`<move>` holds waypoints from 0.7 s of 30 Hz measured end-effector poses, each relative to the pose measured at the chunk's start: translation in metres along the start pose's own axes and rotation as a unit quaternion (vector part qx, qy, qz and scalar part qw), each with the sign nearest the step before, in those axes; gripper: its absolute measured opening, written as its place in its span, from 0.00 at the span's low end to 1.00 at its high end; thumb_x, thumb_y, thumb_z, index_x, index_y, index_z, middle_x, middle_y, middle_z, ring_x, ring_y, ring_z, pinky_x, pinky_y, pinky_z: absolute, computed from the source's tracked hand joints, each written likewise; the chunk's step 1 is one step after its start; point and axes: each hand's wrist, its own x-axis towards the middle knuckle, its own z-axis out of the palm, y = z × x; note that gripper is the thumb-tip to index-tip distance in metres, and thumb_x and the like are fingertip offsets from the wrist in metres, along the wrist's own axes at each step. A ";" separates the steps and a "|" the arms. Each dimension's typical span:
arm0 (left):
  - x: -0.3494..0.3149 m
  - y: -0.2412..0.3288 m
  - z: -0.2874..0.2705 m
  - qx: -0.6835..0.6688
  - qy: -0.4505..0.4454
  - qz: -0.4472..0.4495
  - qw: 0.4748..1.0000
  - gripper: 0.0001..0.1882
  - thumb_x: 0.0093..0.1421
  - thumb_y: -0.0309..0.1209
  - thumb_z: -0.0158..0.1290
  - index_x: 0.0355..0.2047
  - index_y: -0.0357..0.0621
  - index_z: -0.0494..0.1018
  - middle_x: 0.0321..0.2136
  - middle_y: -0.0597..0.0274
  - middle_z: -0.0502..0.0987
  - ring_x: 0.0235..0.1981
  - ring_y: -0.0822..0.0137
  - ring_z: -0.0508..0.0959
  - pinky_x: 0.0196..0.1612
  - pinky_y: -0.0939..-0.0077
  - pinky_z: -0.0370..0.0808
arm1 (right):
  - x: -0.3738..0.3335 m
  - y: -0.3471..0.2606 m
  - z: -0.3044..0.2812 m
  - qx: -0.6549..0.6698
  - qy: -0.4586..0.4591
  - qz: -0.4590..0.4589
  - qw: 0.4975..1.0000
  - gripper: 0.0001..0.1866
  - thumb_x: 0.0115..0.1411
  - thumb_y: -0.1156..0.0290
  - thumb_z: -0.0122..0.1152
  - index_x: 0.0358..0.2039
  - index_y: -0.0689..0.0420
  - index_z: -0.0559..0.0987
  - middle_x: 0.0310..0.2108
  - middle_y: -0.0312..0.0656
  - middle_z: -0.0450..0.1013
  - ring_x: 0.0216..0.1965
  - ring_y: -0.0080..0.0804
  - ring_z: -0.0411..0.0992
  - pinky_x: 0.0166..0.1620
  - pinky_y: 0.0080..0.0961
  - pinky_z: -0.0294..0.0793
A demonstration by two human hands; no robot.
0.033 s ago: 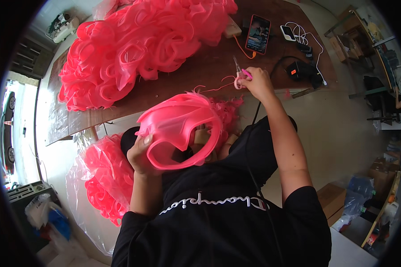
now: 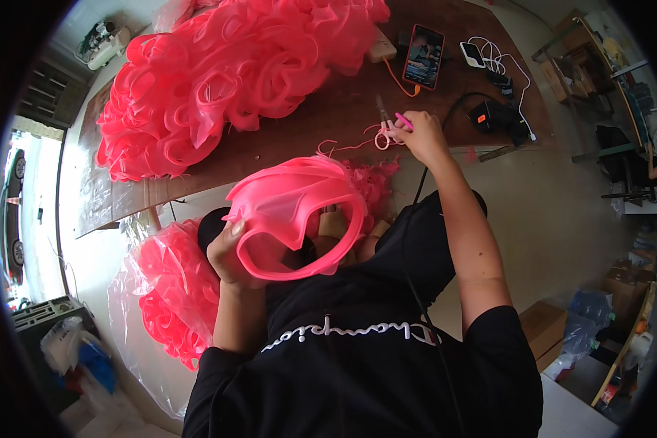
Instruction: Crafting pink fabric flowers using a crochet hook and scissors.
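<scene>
My left hand [image 2: 228, 255] is closed on the side of a bright pink ring of stiff sheer fabric [image 2: 292, 191], thumb on top; its fingers behind are hidden. Loops and folds of the fabric stand up around a large opening. Over the table's near edge, my right hand [image 2: 425, 137] pinches a short magenta stick [image 2: 404, 121], its kind unclear. Small scissors with pale pink handles [image 2: 385, 136] lie against its fingertips, blades pointing away; whether the fingers hold them I cannot tell. Pink threads [image 2: 352, 145] trail beside the scissors.
A big heap of pink ruffled fabric [image 2: 219, 95] covers the brown table's [image 2: 299, 135] left part. A phone [image 2: 423, 57], a power bank [image 2: 381, 48], white cables and a black adapter [image 2: 489, 115] lie at right. More pink ruffles [image 2: 171, 285] in clear plastic are left of my lap.
The scissors have shifted slightly left and turned at my right fingertips. The pink fabric ring has tilted a little in my left hand. The right hand has barely moved.
</scene>
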 end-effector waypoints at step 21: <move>0.036 -0.013 0.021 -0.322 -0.096 -0.105 0.936 0.38 0.67 0.52 0.40 0.66 0.34 0.51 0.63 0.43 0.60 0.65 0.44 0.60 0.67 0.40 0.50 | -0.086 -0.095 -0.019 0.591 -0.283 0.132 0.743 0.19 0.68 0.54 0.52 0.47 0.58 0.77 0.31 0.32 0.76 0.20 0.08 0.60 0.22 0.08 0.55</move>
